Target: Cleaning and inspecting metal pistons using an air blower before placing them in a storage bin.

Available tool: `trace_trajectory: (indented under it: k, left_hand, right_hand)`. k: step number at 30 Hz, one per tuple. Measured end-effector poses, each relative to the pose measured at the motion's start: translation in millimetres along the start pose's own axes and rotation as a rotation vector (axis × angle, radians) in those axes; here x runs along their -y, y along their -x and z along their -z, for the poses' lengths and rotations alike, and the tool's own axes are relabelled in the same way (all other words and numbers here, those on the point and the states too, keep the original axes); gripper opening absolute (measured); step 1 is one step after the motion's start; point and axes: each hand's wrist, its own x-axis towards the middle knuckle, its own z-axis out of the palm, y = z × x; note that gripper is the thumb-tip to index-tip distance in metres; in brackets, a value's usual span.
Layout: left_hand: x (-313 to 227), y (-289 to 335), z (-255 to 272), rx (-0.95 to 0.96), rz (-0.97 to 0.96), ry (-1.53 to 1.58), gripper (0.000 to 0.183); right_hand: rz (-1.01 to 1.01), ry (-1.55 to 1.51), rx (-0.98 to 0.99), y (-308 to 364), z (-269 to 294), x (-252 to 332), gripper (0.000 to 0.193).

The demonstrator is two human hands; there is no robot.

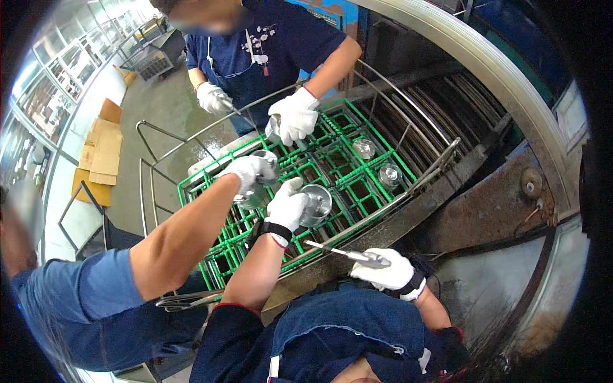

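Left hand (287,208), white glove, dark wristband: fingers closed on the rim side of a shiny round vessel (317,205). Vessel sits just right of the left hand, mouth tilted toward the right hand's side, over the rack; can't tell if it touches. Exact finger placement is hidden.

Right hand (385,270), also gloved and banded, is lower and well apart from the left hand: fingers curled around a slim metal tool (345,253), its thin end pointing left, toward the space below the left hand. Tool is nearer the wearer's body than the vessel, not touching it.

Under and beyond the left hand: green rack (350,180) of square cells, with bent metal rails (438,165) around it. Beyond the right hand, two clear glass pieces (364,149) sit in rack cells.

Just up-left of the left hand, a co-worker's gloved hand (242,172) grips another clear vessel (266,167). Farther out, across the rack, a second co-worker (271,57) has two gloved hands, one with a metal tool, one on a small glass.

Far left of both hands: cardboard (105,152).
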Motion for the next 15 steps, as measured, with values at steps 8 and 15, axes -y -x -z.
trace_trajectory:
  k: [8,15]
  left_hand:
    - [49,-38,69,0.001,0.034,-0.285,0.038]
    - [64,-43,147,-0.125,0.043,-0.885,0.024]
  right_hand:
    - [-0.236,-0.173,0.078,15,15,1,0.025]
    - [-0.508,-0.452,-0.135,56,94,-50,0.033]
